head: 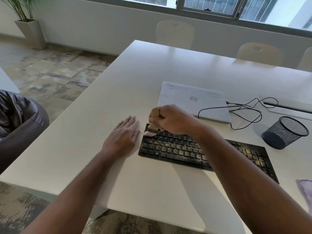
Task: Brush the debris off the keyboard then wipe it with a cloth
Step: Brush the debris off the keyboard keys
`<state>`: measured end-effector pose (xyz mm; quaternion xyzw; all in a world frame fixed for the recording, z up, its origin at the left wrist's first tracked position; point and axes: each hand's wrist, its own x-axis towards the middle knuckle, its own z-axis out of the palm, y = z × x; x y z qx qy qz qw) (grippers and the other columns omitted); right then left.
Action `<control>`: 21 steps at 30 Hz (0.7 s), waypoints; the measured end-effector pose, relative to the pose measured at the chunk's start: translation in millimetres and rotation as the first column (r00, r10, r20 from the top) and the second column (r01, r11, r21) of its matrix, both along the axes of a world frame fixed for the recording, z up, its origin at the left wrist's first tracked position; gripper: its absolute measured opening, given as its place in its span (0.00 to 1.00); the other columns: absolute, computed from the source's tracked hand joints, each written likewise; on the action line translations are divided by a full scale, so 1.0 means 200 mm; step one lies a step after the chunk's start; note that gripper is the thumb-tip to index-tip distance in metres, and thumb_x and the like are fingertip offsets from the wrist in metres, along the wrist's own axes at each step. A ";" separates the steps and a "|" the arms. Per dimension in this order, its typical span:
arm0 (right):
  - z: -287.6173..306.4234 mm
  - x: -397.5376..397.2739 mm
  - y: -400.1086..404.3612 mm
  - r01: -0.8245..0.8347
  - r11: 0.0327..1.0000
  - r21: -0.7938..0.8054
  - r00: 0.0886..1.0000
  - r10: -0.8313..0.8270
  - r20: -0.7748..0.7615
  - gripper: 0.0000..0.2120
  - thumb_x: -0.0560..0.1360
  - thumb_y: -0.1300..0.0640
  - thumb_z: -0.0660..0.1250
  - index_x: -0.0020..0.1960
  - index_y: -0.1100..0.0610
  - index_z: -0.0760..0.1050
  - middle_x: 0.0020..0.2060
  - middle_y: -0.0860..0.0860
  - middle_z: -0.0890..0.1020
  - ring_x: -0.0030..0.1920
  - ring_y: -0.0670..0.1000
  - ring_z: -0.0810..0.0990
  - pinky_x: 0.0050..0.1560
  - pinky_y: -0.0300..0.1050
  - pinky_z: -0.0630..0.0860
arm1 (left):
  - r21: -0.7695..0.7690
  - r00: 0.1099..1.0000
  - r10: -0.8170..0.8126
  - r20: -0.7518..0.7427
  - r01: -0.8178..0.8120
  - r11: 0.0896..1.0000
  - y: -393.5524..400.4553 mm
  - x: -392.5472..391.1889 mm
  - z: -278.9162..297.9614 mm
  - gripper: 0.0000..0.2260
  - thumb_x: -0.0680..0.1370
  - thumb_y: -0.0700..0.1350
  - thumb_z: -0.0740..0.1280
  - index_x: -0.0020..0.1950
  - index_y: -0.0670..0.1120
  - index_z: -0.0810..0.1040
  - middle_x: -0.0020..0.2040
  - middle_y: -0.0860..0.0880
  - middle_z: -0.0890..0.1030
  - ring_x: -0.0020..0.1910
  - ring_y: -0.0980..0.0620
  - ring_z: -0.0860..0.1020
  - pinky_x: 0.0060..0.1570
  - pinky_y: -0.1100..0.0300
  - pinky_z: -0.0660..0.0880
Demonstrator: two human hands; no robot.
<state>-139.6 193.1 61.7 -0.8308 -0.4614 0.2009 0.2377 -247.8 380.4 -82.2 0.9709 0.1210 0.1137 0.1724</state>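
A black keyboard point(179, 150) lies on the white table point(118, 92), dusted with yellowish debris over its keys and number pad. My right hand point(172, 120) grips a wooden-handled brush point(154, 127), whose pale bristles touch the keyboard's far left corner. My left hand point(125, 134) rests flat on the table just left of the keyboard, fingers straight. My right forearm hides the keyboard's middle. A pale purple cloth point(305, 190) shows at the right edge of the table.
A closed white laptop point(192, 100) lies behind the keyboard, with a black cable point(244, 112) looping to its right. A black mesh cup point(285, 132) lies tilted at the right. Chairs point(175, 33) stand along the far side; a dark beanbag point(20, 119) sits at the left.
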 end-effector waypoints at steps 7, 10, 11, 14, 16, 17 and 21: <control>0.06 0.07 -0.29 0.077 0.985 -0.154 0.997 -0.075 0.015 0.09 0.85 0.54 0.65 0.51 0.55 0.81 0.37 0.42 0.80 0.33 0.39 0.74 0.39 0.39 0.67 | 0.000 1.000 -0.004 -0.005 0.004 1.000 0.00 0.00 0.00 0.25 0.86 0.51 0.52 0.83 0.46 0.56 0.83 0.51 0.55 0.81 0.58 0.48 0.80 0.57 0.46; 0.08 0.09 -0.40 0.108 0.972 -0.209 0.994 -0.106 0.024 0.09 0.85 0.55 0.65 0.48 0.53 0.80 0.38 0.44 0.81 0.36 0.43 0.78 0.40 0.39 0.69 | 0.007 1.000 -0.011 -0.010 0.011 1.000 0.00 0.00 -0.01 0.25 0.86 0.52 0.52 0.83 0.46 0.56 0.83 0.50 0.55 0.82 0.57 0.48 0.80 0.56 0.47; 0.08 0.11 -0.42 0.123 0.962 -0.244 0.992 -0.117 0.036 0.09 0.85 0.54 0.66 0.48 0.54 0.80 0.39 0.45 0.82 0.38 0.45 0.79 0.41 0.40 0.69 | 0.009 1.000 -0.012 -0.011 0.012 1.000 0.01 0.00 -0.01 0.25 0.86 0.52 0.52 0.83 0.46 0.56 0.83 0.50 0.55 0.82 0.57 0.48 0.80 0.56 0.47; 0.13 0.12 -0.48 0.192 0.916 -0.351 0.966 -0.113 0.232 0.11 0.85 0.52 0.66 0.45 0.55 0.78 0.40 0.50 0.83 0.38 0.50 0.80 0.38 0.41 0.70 | 0.008 1.000 -0.014 -0.015 0.014 1.000 0.00 0.00 -0.01 0.26 0.86 0.52 0.51 0.83 0.47 0.56 0.83 0.50 0.54 0.81 0.58 0.48 0.80 0.56 0.47; 0.16 0.12 -0.49 0.222 0.938 -0.268 0.928 -0.119 0.354 0.14 0.85 0.53 0.65 0.42 0.54 0.75 0.34 0.51 0.82 0.30 0.48 0.77 0.31 0.36 0.68 | 0.012 1.000 -0.013 -0.012 0.013 1.000 0.00 0.00 0.00 0.25 0.86 0.52 0.51 0.83 0.46 0.55 0.83 0.50 0.54 0.81 0.58 0.48 0.80 0.57 0.47; 0.17 0.11 -0.48 0.228 0.957 -0.180 0.914 -0.147 0.378 0.13 0.85 0.54 0.65 0.42 0.54 0.75 0.33 0.50 0.82 0.29 0.48 0.76 0.29 0.34 0.68 | 0.012 1.000 -0.011 -0.010 0.011 1.000 0.00 0.00 0.00 0.25 0.86 0.52 0.51 0.83 0.46 0.56 0.83 0.51 0.55 0.81 0.58 0.48 0.80 0.57 0.47; 0.11 0.08 -0.35 0.269 0.953 0.138 0.947 -0.288 0.146 0.06 0.85 0.56 0.67 0.50 0.55 0.78 0.37 0.49 0.83 0.34 0.50 0.83 0.38 0.41 0.78 | 0.006 1.000 -0.008 -0.010 0.008 1.000 0.00 0.00 0.00 0.25 0.86 0.52 0.52 0.83 0.46 0.56 0.83 0.51 0.55 0.81 0.58 0.48 0.80 0.57 0.47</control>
